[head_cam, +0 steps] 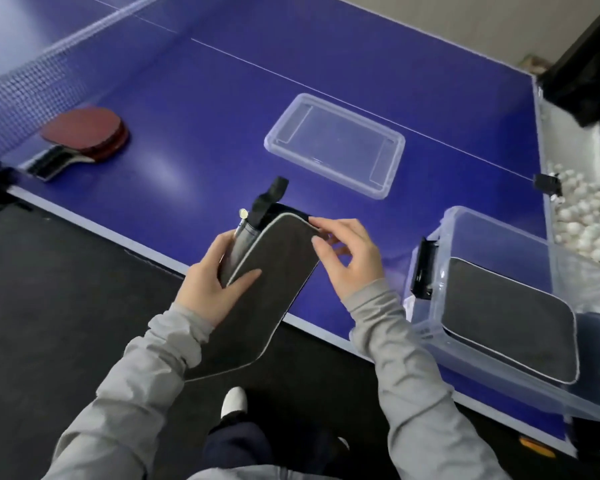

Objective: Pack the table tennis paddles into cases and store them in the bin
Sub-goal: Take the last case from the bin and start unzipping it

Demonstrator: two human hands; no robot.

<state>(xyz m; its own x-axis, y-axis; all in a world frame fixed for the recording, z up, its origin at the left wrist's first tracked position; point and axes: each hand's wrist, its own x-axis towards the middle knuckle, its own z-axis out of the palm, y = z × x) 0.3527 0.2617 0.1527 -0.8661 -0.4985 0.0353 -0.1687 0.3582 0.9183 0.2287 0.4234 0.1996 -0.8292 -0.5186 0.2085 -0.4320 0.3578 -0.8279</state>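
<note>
Over the table edge, left hand grips grey case. Right hand fingers pinch its top edge. Bin holds another case.

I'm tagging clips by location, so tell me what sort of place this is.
Probably a table tennis practice room: a blue table tennis table with its net, a trough of white balls at its end, and red paddles lying by the net.

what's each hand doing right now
Left hand: grips the grey case by its side, thumb on top.
Right hand: pinches the case's top edge with its fingertips.
</note>
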